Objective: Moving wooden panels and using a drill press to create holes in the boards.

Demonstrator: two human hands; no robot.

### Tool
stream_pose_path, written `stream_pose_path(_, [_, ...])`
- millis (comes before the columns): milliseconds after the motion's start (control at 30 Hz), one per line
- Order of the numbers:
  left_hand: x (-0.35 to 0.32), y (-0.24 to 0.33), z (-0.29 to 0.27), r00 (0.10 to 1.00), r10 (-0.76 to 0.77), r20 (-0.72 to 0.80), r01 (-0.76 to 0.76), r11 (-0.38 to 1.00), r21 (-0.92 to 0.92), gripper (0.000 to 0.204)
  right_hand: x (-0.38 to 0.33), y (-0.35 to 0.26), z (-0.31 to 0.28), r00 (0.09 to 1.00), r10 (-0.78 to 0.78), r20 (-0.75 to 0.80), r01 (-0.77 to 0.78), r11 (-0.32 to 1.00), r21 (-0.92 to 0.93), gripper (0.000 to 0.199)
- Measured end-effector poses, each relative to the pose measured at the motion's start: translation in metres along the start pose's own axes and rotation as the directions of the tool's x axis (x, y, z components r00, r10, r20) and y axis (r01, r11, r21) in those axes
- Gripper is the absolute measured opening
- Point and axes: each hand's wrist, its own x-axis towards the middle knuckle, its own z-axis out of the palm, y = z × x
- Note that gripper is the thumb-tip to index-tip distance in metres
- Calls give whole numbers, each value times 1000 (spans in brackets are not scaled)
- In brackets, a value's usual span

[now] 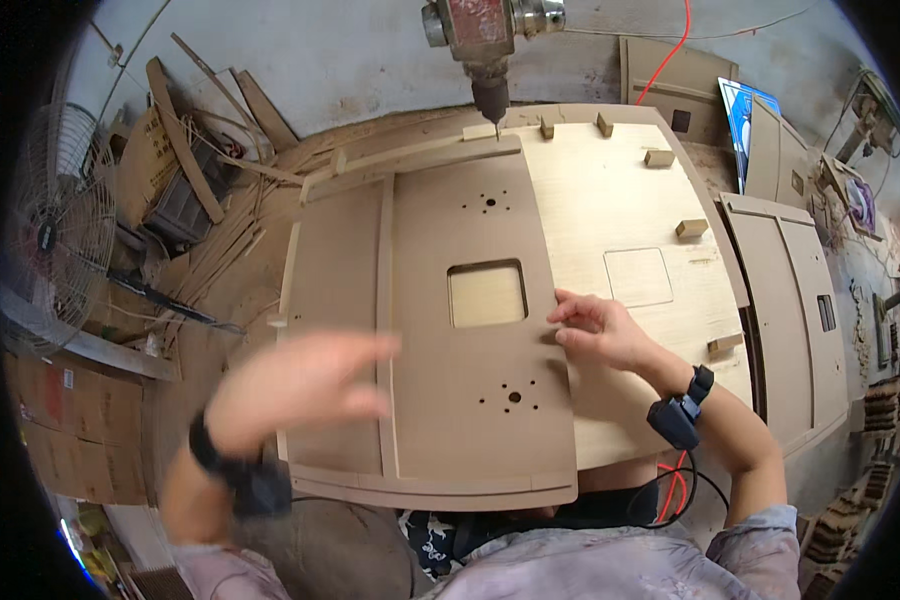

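A brown panel [440, 370] lies flat over a pale wooden board [610, 210], with a rounded square cutout and two clusters of drilled holes. At the panel's right edge is my right hand [610, 335], fingers and thumb apart, fingertips at or just beside that edge. My left hand [300, 385], blurred by motion, hovers over the panel's left part, its fingers stretched to the right and the thumb apart. Nothing shows in either hand. Above the panel's far edge hangs a drill head [485, 60] with a thin bit [498, 130] pointing down.
Small wooden blocks [690, 229] stand along the pale board's far and right edges. A fan [55, 230] is at the left, near scrap wood strips [185, 140]. More brown panels [790, 310] lean or lie at the right. A red cable [667, 60] hangs at the back.
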Motion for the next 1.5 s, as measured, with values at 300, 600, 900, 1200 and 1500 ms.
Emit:
stream_pose_path(300, [259,-64,-27,881,-226,-416,354,898,262,86,2,-14,0,995,-94,-17,85,951,-296,29])
stream_pose_path(600, [278,-73,-19,903,-335,-267,385,908,164,96,44,-16,-23,995,-8,-96,-20,956,-292,33])
stream_pose_path(900, [290,-110,-3,914,-264,-308,273,962,-15,92,100,-7,-5,938,-215,-272,126,942,-313,39])
stream_pose_path(1200, [282,-101,-9,931,-225,-288,267,957,117,103,100,-5,-2,924,-364,-120,212,746,-631,36])
stream_pose_path(1500, [277,-71,-17,876,-419,-238,440,897,38,106,142,-48,-84,946,-293,-141,152,781,-606,35])
